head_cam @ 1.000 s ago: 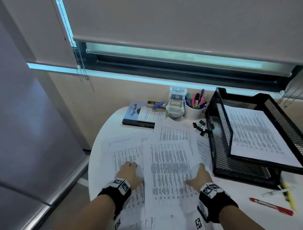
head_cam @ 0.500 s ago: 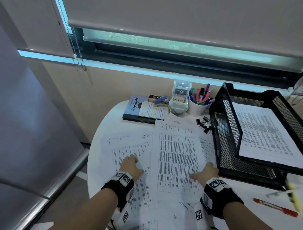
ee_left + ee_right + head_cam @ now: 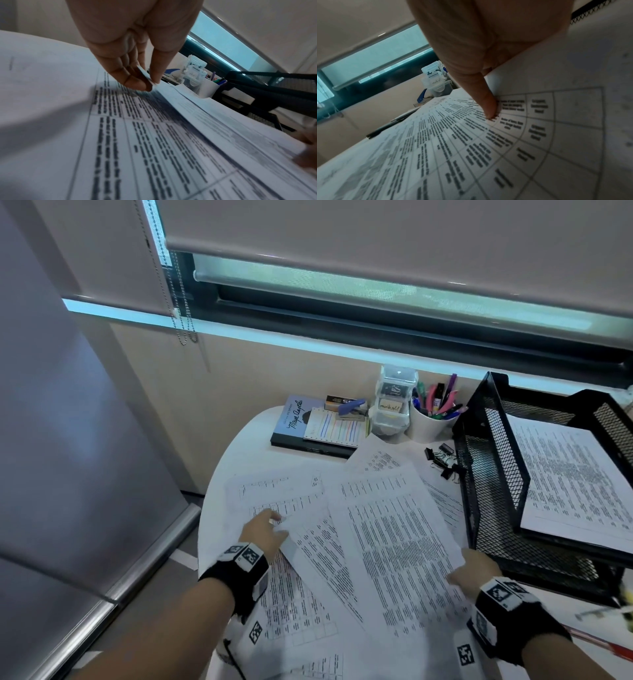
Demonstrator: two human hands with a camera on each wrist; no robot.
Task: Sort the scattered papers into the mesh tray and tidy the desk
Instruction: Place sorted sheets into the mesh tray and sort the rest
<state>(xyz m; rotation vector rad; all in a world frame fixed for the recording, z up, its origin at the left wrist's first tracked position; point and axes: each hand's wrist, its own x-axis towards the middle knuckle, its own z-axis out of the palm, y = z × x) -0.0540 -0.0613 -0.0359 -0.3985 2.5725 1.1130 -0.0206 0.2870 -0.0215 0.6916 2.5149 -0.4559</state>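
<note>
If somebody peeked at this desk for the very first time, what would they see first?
First, the printed papers fanned over the round white table, with the left hand pinching one sheet's corner and the right hand holding the top sheet's right edge. Next, the black mesh tray on the right, a printed page already inside. At the back stands a white cup of coloured pens.

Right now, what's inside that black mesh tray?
The mesh tray holds printed sheets on its upper tier. Its lower tier looks bare near the front; farther back is covered.
</note>
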